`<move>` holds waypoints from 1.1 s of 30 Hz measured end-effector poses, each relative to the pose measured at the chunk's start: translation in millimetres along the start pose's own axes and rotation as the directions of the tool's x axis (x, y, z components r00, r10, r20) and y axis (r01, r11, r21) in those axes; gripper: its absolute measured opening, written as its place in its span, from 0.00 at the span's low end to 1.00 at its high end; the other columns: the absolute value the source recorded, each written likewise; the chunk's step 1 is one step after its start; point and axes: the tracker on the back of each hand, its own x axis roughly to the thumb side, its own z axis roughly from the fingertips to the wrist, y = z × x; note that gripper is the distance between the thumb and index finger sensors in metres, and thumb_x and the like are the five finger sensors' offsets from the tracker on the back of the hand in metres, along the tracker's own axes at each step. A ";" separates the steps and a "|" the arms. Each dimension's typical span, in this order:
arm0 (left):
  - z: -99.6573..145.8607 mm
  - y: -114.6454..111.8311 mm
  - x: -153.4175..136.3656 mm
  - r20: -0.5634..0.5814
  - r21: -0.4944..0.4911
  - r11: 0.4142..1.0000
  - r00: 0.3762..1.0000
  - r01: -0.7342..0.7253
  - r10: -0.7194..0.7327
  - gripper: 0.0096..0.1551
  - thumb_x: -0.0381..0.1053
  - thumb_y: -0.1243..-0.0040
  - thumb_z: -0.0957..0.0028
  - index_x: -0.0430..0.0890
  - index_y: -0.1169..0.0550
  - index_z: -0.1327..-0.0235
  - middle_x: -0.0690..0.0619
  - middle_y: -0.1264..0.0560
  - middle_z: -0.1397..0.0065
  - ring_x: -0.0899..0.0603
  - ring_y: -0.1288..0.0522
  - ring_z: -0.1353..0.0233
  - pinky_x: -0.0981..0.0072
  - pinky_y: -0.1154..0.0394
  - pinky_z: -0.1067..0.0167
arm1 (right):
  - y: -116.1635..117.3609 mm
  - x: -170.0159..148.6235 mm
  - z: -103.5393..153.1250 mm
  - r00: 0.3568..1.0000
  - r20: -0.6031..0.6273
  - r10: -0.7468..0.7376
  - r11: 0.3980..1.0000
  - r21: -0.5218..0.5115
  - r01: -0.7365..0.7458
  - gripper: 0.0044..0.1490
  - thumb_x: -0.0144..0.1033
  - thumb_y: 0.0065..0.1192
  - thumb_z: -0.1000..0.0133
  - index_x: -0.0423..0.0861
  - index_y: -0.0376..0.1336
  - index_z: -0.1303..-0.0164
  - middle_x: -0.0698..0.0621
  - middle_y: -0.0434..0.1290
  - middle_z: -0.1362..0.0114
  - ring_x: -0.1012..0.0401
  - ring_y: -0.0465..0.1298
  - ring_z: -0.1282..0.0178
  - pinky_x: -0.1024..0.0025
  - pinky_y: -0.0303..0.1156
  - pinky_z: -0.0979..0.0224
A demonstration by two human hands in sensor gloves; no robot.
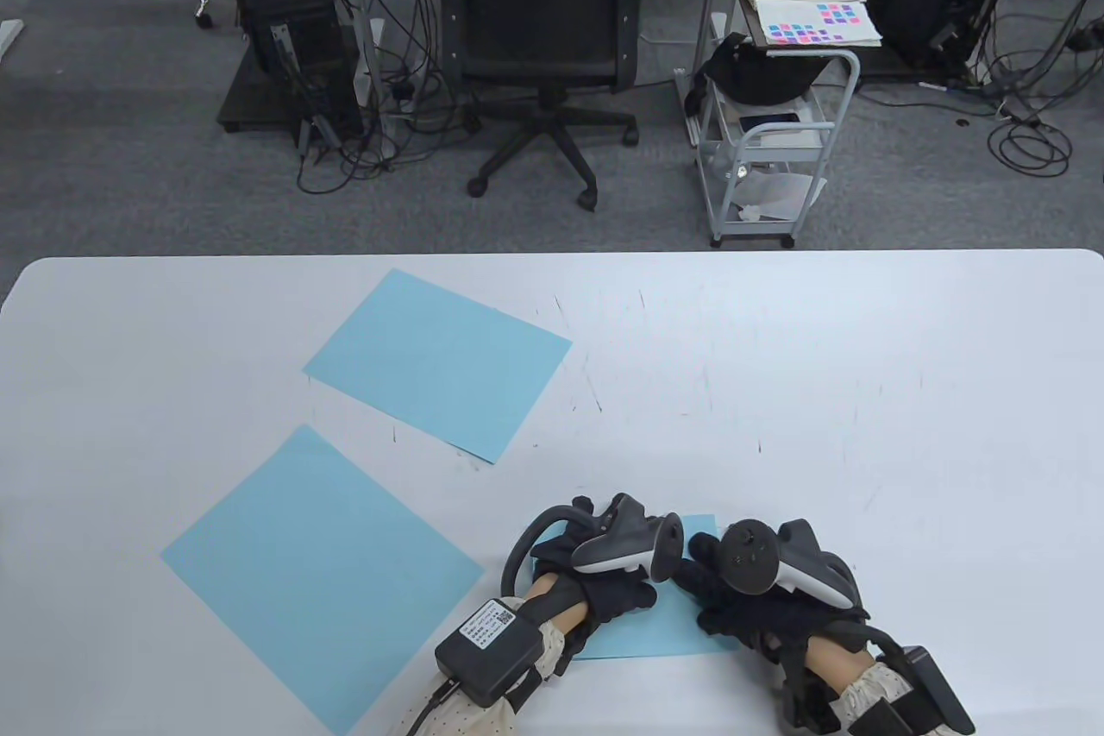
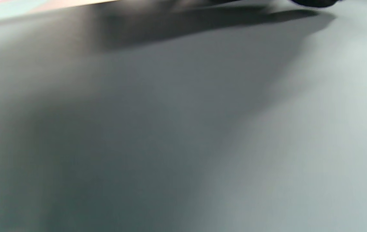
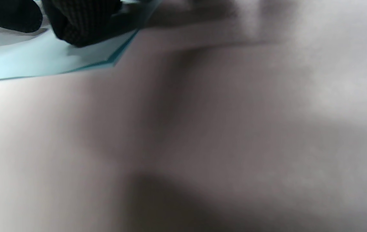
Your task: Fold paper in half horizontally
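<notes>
A light blue paper (image 1: 642, 637) lies near the table's front edge, mostly covered by both hands. My left hand (image 1: 595, 572) rests on its left part and my right hand (image 1: 742, 598) presses on its right part. In the right wrist view the gloved fingertips (image 3: 80, 29) press down on the paper (image 3: 41, 61) near a corner where two layers show one on the other. The left wrist view shows only a blurred grey surface in shadow.
Two more blue sheets lie flat on the white table (image 1: 819, 391): one at the front left (image 1: 319, 576), one further back (image 1: 440, 361). Beyond the table stand an office chair (image 1: 539, 20) and a small cart (image 1: 768, 123).
</notes>
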 end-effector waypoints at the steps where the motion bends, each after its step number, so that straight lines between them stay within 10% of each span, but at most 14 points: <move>1: 0.8 -0.4 -1.8 -0.002 0.001 1.000 1.000 -0.002 0.002 0.38 0.70 0.50 0.58 0.82 0.47 0.33 0.82 0.53 0.17 0.56 0.58 0.12 0.47 0.53 0.13 | 0.0 -0.1 -0.1 1.000 -0.001 0.002 1.000 0.000 -0.002 0.39 0.49 0.58 0.47 0.73 0.47 0.27 0.70 0.37 0.14 0.53 0.29 0.14 0.36 0.23 0.22; 33: 35.6 -34.8 -86.7 -0.189 -0.032 0.995 0.978 -0.091 0.084 0.37 0.70 0.50 0.58 0.84 0.47 0.35 0.84 0.53 0.19 0.56 0.56 0.12 0.48 0.51 0.13 | 0.7 -2.1 -0.5 1.000 -0.010 -0.005 1.000 0.000 0.005 0.39 0.50 0.58 0.48 0.74 0.47 0.27 0.72 0.37 0.15 0.54 0.29 0.14 0.37 0.22 0.22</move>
